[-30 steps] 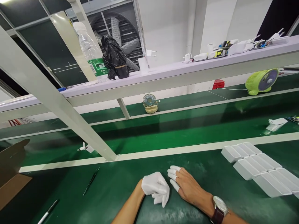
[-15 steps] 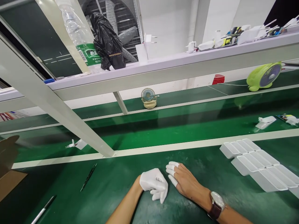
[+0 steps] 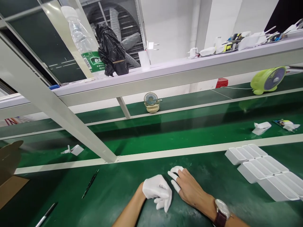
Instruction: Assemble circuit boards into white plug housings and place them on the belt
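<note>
My left hand [image 3: 158,191] wears a white glove and rests on the dark green tabletop [image 3: 113,189]. Its fingers bend loosely downward, a little apart, with nothing seen in them. Just to its right, apart from it, lies my right hand [image 3: 187,186], palm down. White finger cots cover several of its fingertips, and the fingers are spread and slightly bent, holding nothing visible. A wristwatch [image 3: 222,208] with a dark strap is on the right wrist.
White plastic trays [image 3: 265,167] stand at right. Pens [image 3: 90,183] and a cardboard box [image 3: 11,189] lie left. Beyond the pale rail, a green belt [image 3: 180,135] carries white adapter parts [image 3: 76,150]. A shelf [image 3: 170,71] crosses above, over a small fan [image 3: 151,101] and a lime-green fan [image 3: 268,80].
The white parts on the green belt have shifted left. Both hands stay nearly in place, the right fingers slightly more bent. The view has tilted up a little.
</note>
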The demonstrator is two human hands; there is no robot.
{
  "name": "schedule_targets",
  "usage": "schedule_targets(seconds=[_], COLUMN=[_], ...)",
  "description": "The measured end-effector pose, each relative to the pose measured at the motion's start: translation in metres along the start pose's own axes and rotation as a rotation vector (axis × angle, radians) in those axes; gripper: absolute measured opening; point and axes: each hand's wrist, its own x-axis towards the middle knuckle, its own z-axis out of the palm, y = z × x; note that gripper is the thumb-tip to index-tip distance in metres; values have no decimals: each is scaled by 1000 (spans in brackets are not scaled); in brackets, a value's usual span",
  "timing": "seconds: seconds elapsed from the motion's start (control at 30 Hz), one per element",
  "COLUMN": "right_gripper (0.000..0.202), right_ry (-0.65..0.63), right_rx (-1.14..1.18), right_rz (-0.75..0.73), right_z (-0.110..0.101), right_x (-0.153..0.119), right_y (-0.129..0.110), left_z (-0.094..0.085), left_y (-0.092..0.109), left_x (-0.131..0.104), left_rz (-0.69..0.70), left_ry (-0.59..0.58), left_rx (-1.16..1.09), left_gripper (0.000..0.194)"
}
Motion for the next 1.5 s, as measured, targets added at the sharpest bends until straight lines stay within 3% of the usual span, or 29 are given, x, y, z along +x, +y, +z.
schedule_targets(seconds=[0.27,0.5,0.7,0.87,1.17,1.37,1.5], right_gripper=[57,67,74,78,64,80,80], right_ry=[45,88,135,129,201,67,-55], right_rx=[-46,-105,-92,-80,-203,-192,-75], right_rz=[-22,-133,-160,-169,-237,-247,-174], right_z=[15,19,23,15,-3,4,18], right_x=[-10,-12,-11,-8,7,2,-6], right_y=[6,16,23,18,6,13,21], left_z=[1,-3,-1,1,10,11,12], left_y=[4,-14,-7,0,6,7,8], left_x=[-3,-6,6,10,-14,-15,-18], left_rz=[-1,-15,22,48,47,32,23], left_ry=[-3,179,234,233,175,147,153], left_rx=[-9,-36,-39,-75,-131,-168,-179], left_gripper=[59,55,40,36,33,33,32])
